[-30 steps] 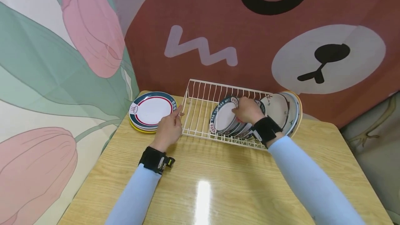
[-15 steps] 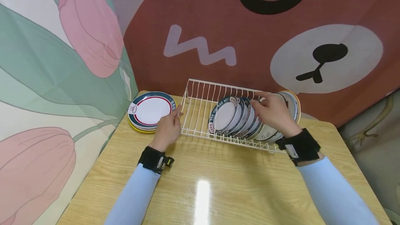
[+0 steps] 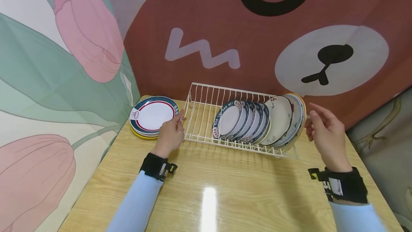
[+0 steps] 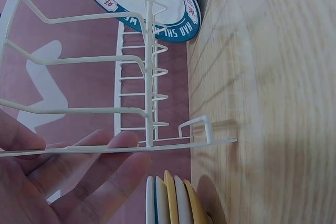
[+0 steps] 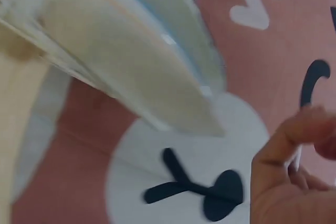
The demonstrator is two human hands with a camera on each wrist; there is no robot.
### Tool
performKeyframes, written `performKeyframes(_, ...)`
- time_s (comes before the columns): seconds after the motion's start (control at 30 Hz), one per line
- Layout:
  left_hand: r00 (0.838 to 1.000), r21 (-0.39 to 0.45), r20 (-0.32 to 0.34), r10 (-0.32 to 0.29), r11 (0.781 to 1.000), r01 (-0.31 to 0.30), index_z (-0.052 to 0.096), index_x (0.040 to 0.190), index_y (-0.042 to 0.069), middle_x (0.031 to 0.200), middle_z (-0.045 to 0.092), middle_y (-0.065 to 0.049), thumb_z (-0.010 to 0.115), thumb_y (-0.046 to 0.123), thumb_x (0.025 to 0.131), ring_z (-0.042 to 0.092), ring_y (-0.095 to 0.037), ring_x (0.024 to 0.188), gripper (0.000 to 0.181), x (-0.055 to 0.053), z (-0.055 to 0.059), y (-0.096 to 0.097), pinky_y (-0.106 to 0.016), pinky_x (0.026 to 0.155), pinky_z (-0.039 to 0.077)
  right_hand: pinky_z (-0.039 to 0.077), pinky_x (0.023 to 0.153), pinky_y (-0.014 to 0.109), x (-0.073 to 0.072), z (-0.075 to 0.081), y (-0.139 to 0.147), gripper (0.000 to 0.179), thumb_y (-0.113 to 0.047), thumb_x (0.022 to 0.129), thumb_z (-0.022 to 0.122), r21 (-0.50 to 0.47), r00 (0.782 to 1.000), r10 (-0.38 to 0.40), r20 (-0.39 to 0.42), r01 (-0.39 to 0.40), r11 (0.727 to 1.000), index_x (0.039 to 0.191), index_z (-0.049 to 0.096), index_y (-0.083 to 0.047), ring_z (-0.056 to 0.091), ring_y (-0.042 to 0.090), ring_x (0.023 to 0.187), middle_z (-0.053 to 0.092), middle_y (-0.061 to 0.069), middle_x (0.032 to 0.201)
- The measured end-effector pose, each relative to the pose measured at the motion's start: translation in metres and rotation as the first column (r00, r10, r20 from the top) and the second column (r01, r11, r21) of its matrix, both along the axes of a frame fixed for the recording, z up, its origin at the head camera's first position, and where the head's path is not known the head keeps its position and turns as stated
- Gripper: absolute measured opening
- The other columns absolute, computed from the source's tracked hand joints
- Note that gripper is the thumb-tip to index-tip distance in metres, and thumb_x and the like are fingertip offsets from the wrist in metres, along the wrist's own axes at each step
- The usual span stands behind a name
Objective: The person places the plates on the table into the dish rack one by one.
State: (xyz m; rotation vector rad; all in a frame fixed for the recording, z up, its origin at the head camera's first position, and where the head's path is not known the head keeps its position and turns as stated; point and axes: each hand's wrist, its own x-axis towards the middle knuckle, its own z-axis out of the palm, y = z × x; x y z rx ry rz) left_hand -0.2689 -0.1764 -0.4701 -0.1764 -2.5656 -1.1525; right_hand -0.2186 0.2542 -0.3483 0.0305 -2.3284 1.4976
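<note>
A white wire dish rack (image 3: 236, 90) stands on the table with several plates upright in it. My left hand (image 3: 169, 135) grips the rack's left end; in the left wrist view its fingers (image 4: 105, 169) lie on both sides of the end wire. Small plates with dark blue lettered rims (image 3: 229, 119) lean in a row mid-rack. Larger plates, the outermost yellow-rimmed (image 3: 302, 112), fill the right end. My right hand (image 3: 329, 139) is just right of those large plates, fingers loosely bent, holding nothing. In the right wrist view it appears apart from the large plates (image 5: 131, 61).
A stack of plates (image 3: 154, 116), the top one white with a blue rim and red ring, lies left of the rack beside my left hand. The wooden table (image 3: 244, 185) extends in front. A printed cloth wall (image 3: 206, 17) stands close behind the rack.
My right hand has moved right, from over the small plates past the large plates to beyond the rack's right end. My left hand stays on the rack's left end.
</note>
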Motion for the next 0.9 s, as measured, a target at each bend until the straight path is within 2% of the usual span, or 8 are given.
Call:
performKeyframes(0.13, 1.0, 0.0, 0.013, 0.0, 1.0, 0.0, 0.046, 0.144, 0.011, 0.111, 0.068, 0.001, 0.038, 0.012, 0.099, 0.051, -0.012, 0.056, 0.046, 0.0, 0.0, 0.0, -0.034, 0.055, 0.042, 0.04, 0.042, 0.018, 0.005, -0.023, 0.012, 0.04, -0.03, 0.1, 0.05, -0.198, 0.999, -0.049, 0.02, 0.052, 0.979, 0.137, 0.052, -0.016, 0.046, 0.015, 0.058, 0.052, 0.005, 0.081)
performKeyframes(0.27, 1.0, 0.005, 0.016, -0.003, 1.0, 0.003, 0.045, 0.144, 0.01, 0.111, 0.068, 0.0, 0.038, 0.012, 0.099, 0.052, -0.011, 0.057, 0.045, 0.001, 0.0, 0.0, -0.035, 0.054, 0.042, 0.04, 0.042, 0.018, 0.003, -0.049, 0.02, 0.038, -0.029, 0.101, 0.049, -0.355, 0.991, -0.094, 0.097, 0.123, 0.927, 0.135, 0.053, -0.015, 0.045, 0.012, 0.06, 0.05, 0.002, 0.081)
performKeyframes(0.37, 1.0, 0.014, 0.017, -0.006, 1.0, 0.006, 0.046, 0.144, 0.01, 0.112, 0.069, -0.001, 0.038, 0.012, 0.1, 0.052, -0.011, 0.057, 0.045, 0.0, 0.0, 0.0, -0.035, 0.053, 0.042, 0.04, 0.043, 0.018, -0.002, -0.066, 0.023, 0.036, -0.03, 0.101, 0.048, -0.419, 0.973, -0.134, 0.19, 0.203, 0.885, 0.133, 0.056, -0.016, 0.046, 0.011, 0.063, 0.049, 0.0, 0.083)
performKeyframes(0.43, 1.0, 0.013, 0.023, -0.009, 1.0, 0.008, 0.045, 0.144, 0.01, 0.113, 0.068, -0.001, 0.037, 0.012, 0.1, 0.052, -0.011, 0.057, 0.045, 0.0, 0.0, -0.001, -0.035, 0.053, 0.041, 0.04, 0.044, 0.018, -0.007, -0.077, 0.023, 0.033, -0.03, 0.102, 0.046, -0.425, 0.954, -0.156, 0.255, 0.255, 0.869, 0.13, 0.058, -0.017, 0.045, 0.01, 0.065, 0.048, -0.001, 0.084)
performKeyframes(0.5, 0.999, 0.013, 0.035, -0.013, 1.0, 0.012, 0.044, 0.145, 0.011, 0.114, 0.068, -0.002, 0.037, 0.013, 0.101, 0.052, -0.012, 0.056, 0.045, 0.0, 0.0, -0.001, -0.035, 0.053, 0.041, 0.039, 0.045, 0.018, -0.012, -0.086, 0.022, 0.032, -0.03, 0.103, 0.044, -0.403, 0.937, -0.172, 0.304, 0.29, 0.868, 0.129, 0.058, -0.018, 0.045, 0.01, 0.066, 0.048, -0.001, 0.085)
performKeyframes(0.57, 0.999, 0.012, 0.045, -0.014, 1.0, 0.013, 0.043, 0.146, 0.012, 0.114, 0.067, -0.001, 0.036, 0.014, 0.101, 0.051, -0.013, 0.056, 0.045, 0.0, 0.0, -0.001, -0.035, 0.054, 0.041, 0.041, 0.05, 0.016, -0.016, -0.095, 0.021, 0.033, -0.03, 0.103, 0.043, -0.379, 0.929, -0.177, 0.325, 0.3, 0.876, 0.129, 0.058, -0.016, 0.047, 0.008, 0.071, 0.05, -0.003, 0.087)
performKeyframes(0.73, 0.998, 0.015, 0.06, -0.009, 1.0, 0.008, 0.042, 0.146, 0.014, 0.115, 0.067, 0.001, 0.037, 0.014, 0.101, 0.051, -0.013, 0.056, 0.045, 0.001, 0.001, 0.0, -0.035, 0.055, 0.041, 0.045, 0.058, 0.018, -0.024, -0.111, 0.018, 0.037, -0.031, 0.103, 0.044, -0.335, 0.921, -0.155, 0.357, 0.282, 0.899, 0.13, 0.058, -0.011, 0.05, 0.009, 0.078, 0.056, -0.008, 0.088)
performKeyframes(0.9, 0.997, 0.007, 0.08, -0.003, 1.0, 0.002, 0.041, 0.147, 0.016, 0.117, 0.066, 0.001, 0.037, 0.016, 0.102, 0.05, -0.015, 0.054, 0.046, 0.001, 0.0, 0.0, -0.035, 0.054, 0.041, 0.046, 0.053, 0.022, -0.026, -0.117, 0.016, 0.039, -0.033, 0.1, 0.05, -0.341, 0.921, -0.128, 0.368, 0.262, 0.903, 0.13, 0.059, -0.011, 0.05, 0.011, 0.068, 0.057, -0.007, 0.081)
